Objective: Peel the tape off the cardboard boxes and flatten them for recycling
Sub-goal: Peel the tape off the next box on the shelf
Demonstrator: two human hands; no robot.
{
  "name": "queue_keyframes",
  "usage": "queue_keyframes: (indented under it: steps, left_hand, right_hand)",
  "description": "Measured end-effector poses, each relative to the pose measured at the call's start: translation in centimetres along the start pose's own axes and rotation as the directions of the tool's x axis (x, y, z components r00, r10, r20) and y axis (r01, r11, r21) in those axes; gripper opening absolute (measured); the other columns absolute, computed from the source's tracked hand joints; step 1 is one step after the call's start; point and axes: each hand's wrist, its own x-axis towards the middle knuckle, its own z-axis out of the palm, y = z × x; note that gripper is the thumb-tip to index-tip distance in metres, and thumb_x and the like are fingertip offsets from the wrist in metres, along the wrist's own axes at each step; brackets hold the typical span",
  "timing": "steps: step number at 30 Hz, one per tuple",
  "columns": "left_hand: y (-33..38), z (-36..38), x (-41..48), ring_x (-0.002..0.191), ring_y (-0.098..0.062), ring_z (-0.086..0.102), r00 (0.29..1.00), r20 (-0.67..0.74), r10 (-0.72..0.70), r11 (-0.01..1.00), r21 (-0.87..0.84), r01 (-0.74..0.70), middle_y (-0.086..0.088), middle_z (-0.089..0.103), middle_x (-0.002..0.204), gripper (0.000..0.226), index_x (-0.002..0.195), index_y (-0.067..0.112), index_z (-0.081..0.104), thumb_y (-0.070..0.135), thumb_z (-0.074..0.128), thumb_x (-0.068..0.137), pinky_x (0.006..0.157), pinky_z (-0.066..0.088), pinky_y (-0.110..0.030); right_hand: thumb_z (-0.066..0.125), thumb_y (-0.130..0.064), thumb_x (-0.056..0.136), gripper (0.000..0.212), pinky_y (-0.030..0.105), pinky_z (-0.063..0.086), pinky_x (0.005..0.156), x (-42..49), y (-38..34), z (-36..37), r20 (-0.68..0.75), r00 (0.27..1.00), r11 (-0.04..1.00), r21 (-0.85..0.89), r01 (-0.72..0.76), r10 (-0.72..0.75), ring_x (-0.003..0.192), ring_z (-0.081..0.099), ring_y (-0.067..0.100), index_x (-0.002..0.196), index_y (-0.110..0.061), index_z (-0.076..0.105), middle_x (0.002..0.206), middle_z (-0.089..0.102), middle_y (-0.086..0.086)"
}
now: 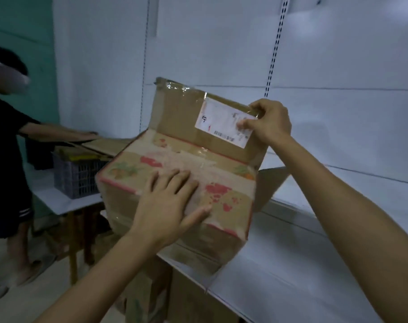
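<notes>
We are at the peeling step. The cardboard box (221, 199) sits on the white shelf (314, 264) at centre view, with one flap (179, 117) standing up on its twelve o'clock side. Our left hand (170, 201) lies flat with fingers spread, pressing the box's top face. Our right hand (270, 123), at two o'clock from the box, pinches the flap's upper corner over the shipping label (221, 122). Clear tape (175, 86) wraps that edge; whether we hold its end we cannot tell. Next, we judge, comes a steady pull toward nine o'clock while the left hand holds the box down.
</notes>
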Motion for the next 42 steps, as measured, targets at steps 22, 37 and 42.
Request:
queue_keyframes:
  steps: [22, 37, 42]
  left_hand:
    - [10.2, 7.4, 16.9, 0.098, -0.023, 0.062, 0.859, -0.462, 0.22, 0.936, -0.147, -0.319, -0.003, 0.068, 0.112, 0.067, 0.108, 0.017, 0.069, 0.063, 0.023, 0.095, 0.088, 0.04, -0.037]
    - [13.3, 24.7, 18.6, 0.142, -0.037, 0.019, 0.981, -0.123, 0.153, 0.967, -0.185, -0.174, -0.018, 0.016, 0.157, 0.106, 0.151, 0.014, 0.017, 0.058, 0.071, 0.07, 0.105, 0.033, -0.054]
    - [12.3, 27.2, 19.3, 0.141, -0.037, 0.022, 0.974, -0.12, 0.193, 0.968, -0.141, -0.209, -0.016, 0.021, 0.156, 0.099, 0.149, 0.015, 0.027, 0.064, 0.063, 0.07, 0.106, 0.033, -0.058]
  right_hand:
    - [0.049, -0.048, 0.093, 0.052, 0.041, 0.03, 0.105, 6.0, 7.2, -6.6, 0.254, 0.963, 0.656, -0.713, 0.246, -0.084, 0.128, 0.041, 0.03, 0.139, -0.023, 0.045, 0.139, 0.047, 0.012]
    - [0.036, -0.058, 0.093, 0.064, 0.048, 0.02, 0.112, 5.7, 20.8, -2.6, -0.003, 0.967, 0.564, -0.813, 0.145, -0.254, 0.121, 0.041, 0.031, 0.137, -0.012, 0.042, 0.126, 0.05, 0.013]
    - [0.04, -0.061, 0.091, 0.057, 0.045, 0.026, 0.109, 8.3, 23.2, 0.0, -0.173, 0.921, 0.593, -0.802, 0.075, -0.35, 0.109, 0.045, 0.026, 0.122, -0.014, 0.051, 0.114, 0.053, 0.008]
